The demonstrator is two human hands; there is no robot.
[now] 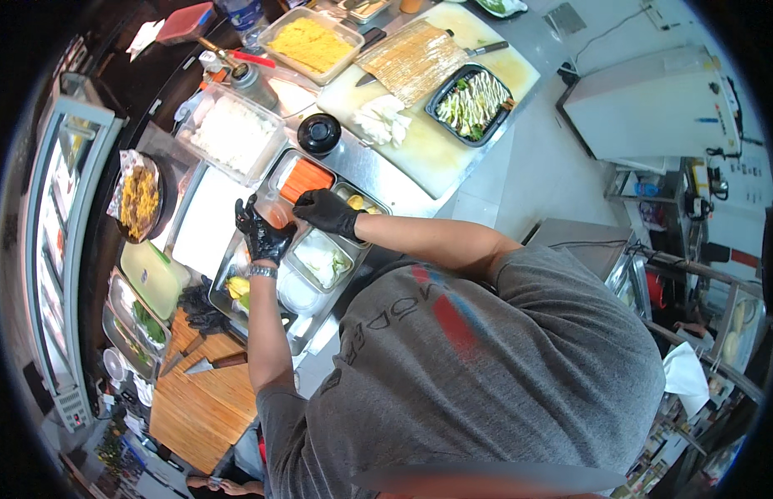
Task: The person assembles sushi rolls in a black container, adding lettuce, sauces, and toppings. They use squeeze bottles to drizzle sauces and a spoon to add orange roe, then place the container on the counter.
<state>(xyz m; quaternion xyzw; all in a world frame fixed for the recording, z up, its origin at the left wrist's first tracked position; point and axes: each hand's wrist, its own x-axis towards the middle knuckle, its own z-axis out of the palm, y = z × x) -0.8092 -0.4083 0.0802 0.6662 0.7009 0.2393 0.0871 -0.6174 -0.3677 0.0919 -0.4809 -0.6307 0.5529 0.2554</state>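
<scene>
My left hand (pixel 264 235), in a black glove with a metal watch at the wrist, is over a set of metal food pans, its fingers apart. To its right, my right hand (pixel 327 212), also black-gloved, has its fingers curled together; what they hold, if anything, is hidden. Between both hands lies a pan with something orange-pink (pixel 276 214). Just beyond it are orange sticks (pixel 304 179) in a pan. A pan of pale, leafy-looking food (pixel 322 259) sits nearer to me, and small yellow pieces (pixel 356 202) lie right of my right hand.
A tub of white rice (pixel 232 131) and a black lidded bowl (pixel 319 134) stand beyond the pans. Farther right, a cutting board (pixel 436 170) bears a bamboo mat (pixel 413 62), knives and a black tray of sauced salad (pixel 471 104). Knives lie on a wooden board (pixel 205 407) at left.
</scene>
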